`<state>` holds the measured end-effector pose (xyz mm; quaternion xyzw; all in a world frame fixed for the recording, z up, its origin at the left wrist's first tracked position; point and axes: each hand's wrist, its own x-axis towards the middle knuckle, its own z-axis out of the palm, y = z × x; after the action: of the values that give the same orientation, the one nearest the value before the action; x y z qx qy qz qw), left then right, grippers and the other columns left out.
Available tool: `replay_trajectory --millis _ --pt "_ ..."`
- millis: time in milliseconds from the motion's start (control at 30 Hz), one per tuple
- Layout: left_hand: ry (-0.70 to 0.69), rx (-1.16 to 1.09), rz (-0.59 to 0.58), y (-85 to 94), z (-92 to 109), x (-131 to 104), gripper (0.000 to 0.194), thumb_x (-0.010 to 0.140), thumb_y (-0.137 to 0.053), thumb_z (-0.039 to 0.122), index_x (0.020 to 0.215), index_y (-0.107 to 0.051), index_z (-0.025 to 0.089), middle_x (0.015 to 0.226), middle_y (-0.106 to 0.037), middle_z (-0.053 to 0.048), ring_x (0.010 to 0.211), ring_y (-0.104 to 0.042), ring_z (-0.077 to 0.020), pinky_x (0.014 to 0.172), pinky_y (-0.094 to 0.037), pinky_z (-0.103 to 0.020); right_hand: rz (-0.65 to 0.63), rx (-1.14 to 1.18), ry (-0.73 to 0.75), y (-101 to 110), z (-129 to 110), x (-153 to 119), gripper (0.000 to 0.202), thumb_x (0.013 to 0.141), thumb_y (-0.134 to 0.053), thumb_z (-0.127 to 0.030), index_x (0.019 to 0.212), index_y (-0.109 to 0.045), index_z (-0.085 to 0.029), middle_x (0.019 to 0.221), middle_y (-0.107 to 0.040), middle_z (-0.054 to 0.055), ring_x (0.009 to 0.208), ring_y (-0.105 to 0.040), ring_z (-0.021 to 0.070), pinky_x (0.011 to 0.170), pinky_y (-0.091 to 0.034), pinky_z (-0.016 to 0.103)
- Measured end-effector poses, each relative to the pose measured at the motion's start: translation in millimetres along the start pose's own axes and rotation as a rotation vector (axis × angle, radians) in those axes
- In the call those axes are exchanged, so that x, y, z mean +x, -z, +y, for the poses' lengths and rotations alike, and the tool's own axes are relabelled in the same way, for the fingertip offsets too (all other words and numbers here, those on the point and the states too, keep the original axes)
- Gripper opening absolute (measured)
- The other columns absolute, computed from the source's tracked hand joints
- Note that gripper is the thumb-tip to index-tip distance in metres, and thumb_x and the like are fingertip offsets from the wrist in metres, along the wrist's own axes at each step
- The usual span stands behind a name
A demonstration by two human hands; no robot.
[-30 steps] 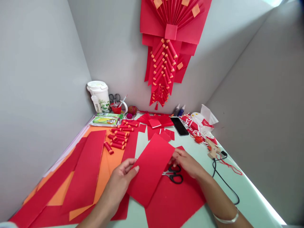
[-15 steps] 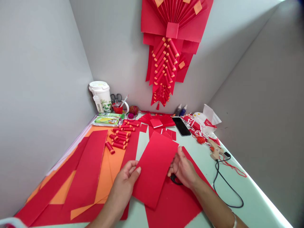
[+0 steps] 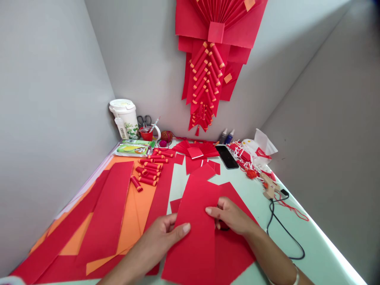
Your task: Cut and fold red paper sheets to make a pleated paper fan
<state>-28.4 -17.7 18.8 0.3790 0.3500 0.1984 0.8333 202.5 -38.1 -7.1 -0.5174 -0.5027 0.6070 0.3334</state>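
The red rectangular paper sheet (image 3: 197,245) is to be treated as light. By its flat, straight-edged look it is judged to be fairly stiff card, able to bear its own span but easily creased if pinched hard or bent. Little slip is expected from the matte face. Hold is best taken at the two long edges, with thumbs on top and fingers beneath, so that the panel is kept flat.

The sheet is gripped in this way by both hands: at its nine o'clock edge by the left hand (image 3: 164,235), and at its three o'clock edge, slightly farther up, by the right hand (image 3: 231,215).

The sheet is located directly in front of the wearer, over the pale green table (image 3: 276,241). It is plain, evenly red and unprinted, longer than wide; whether one layer or several are held cannot be told. A larger red sheet (image 3: 234,253) is partly covered by it toward four o'clock. A black loop (image 3: 225,227), apparently a scissors handle, is half hidden under the right hand. Orange-tipped paper rolls (image 3: 150,180) are placed toward eleven o'clock, and a beige glue gun (image 3: 268,188) toward two o'clock.
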Motion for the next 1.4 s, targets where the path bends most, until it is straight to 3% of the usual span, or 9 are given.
replay_trajectory --millis 133,233,333,500,667,900,1200,1400 --pt "-0.005 -0.047 0.002 2.3 -2.1 1.4 0.044 0.074 -0.074 0.048 0.105 -0.073 0.016 0.090 -0.077 -0.012 0.082 -0.073 -0.0303 0.081 -0.054 -0.043 -0.131 0.019 0.020 8.0 4.0 0.4 0.046 0.082 -0.063 -0.059 0.069 -0.064 -0.014 0.062 -0.068 0.004 0.051 -0.055 0.0117 0.052 -0.040 0.023" --pt "0.021 -0.047 0.110 4.0 -0.2 -0.1 0.044 0.073 -0.076 0.046 0.107 -0.071 0.018 0.089 -0.077 -0.010 0.083 -0.073 -0.0305 0.080 -0.054 -0.044 0.002 0.041 0.077 14.0 10.6 6.0 0.049 0.086 -0.053 -0.064 0.076 -0.059 -0.017 0.066 -0.068 0.003 0.054 -0.055 0.0110 0.055 -0.041 0.023" --pt "0.023 -0.043 0.164 1.2 1.2 -2.0 0.047 0.070 -0.079 0.042 0.109 -0.070 0.018 0.091 -0.077 -0.010 0.082 -0.073 -0.0317 0.078 -0.055 -0.045 0.088 0.040 0.093 17.6 15.6 10.9 0.044 0.086 -0.057 -0.061 0.079 -0.058 -0.018 0.066 -0.066 0.000 0.055 -0.054 0.0103 0.054 -0.040 0.022" --pt "-0.007 -0.074 0.112 -2.2 -5.4 2.4 0.047 0.066 -0.082 0.038 0.106 -0.071 0.016 0.094 -0.077 -0.011 0.086 -0.073 -0.0312 0.082 -0.054 -0.043 0.084 0.031 0.057 14.1 16.2 10.6 0.039 0.083 -0.065 -0.055 0.076 -0.060 -0.017 0.062 -0.062 -0.001 0.053 -0.054 0.0104 0.053 -0.040 0.022" --pt "-0.006 -0.055 0.026 4.3 -12.8 7.3 0.042 0.072 -0.078 0.035 0.109 -0.069 0.016 0.098 -0.077 -0.011 0.088 -0.072 -0.0301 0.083 -0.053 -0.043 0.108 0.042 0.042 11.6 17.0 10.1 0.037 0.081 -0.068 -0.052 0.076 -0.059 -0.017 0.060 -0.060 -0.002 0.050 -0.053 0.0094 0.053 -0.040 0.022" --pt "-0.006 -0.057 0.015 6.7 -12.3 7.0 0.038 0.075 -0.076 0.032 0.109 -0.069 0.015 0.101 -0.076 -0.011 0.090 -0.072 -0.0292 0.081 -0.053 -0.041 0.129 0.051 0.034 14.0 21.0 11.9 0.037 0.079 -0.070 -0.052 0.078 -0.060 -0.017 0.059 -0.059 -0.003 0.050 -0.054 0.0094 0.051 -0.041 0.022" --pt "-0.015 -0.043 0.053 5.0 -11.0 3.2 0.045 0.073 -0.077 0.033 0.113 -0.067 0.016 0.098 -0.077 -0.011 0.086 -0.073 -0.0294 0.079 -0.054 -0.041 0.167 -0.036 0.065 13.4 18.0 11.6 0.036 0.085 -0.061 -0.054 0.079 -0.057 -0.018 0.059 -0.061 -0.003 0.050 -0.055 0.0094 0.052 -0.042 0.021" --pt "-0.053 -0.008 0.061 4.0 -15.9 2.5 0.045 0.076 -0.074 0.039 0.115 -0.067 0.016 0.096 -0.077 -0.010 0.080 -0.073 -0.0288 0.075 -0.054 -0.040 0.246 -0.271 0.113 27.0 2.2 18.4 0.037 0.093 -0.046 -0.051 0.094 -0.062 -0.017 0.063 -0.062 -0.001 0.052 -0.057 0.0124 0.051 -0.044 0.024"
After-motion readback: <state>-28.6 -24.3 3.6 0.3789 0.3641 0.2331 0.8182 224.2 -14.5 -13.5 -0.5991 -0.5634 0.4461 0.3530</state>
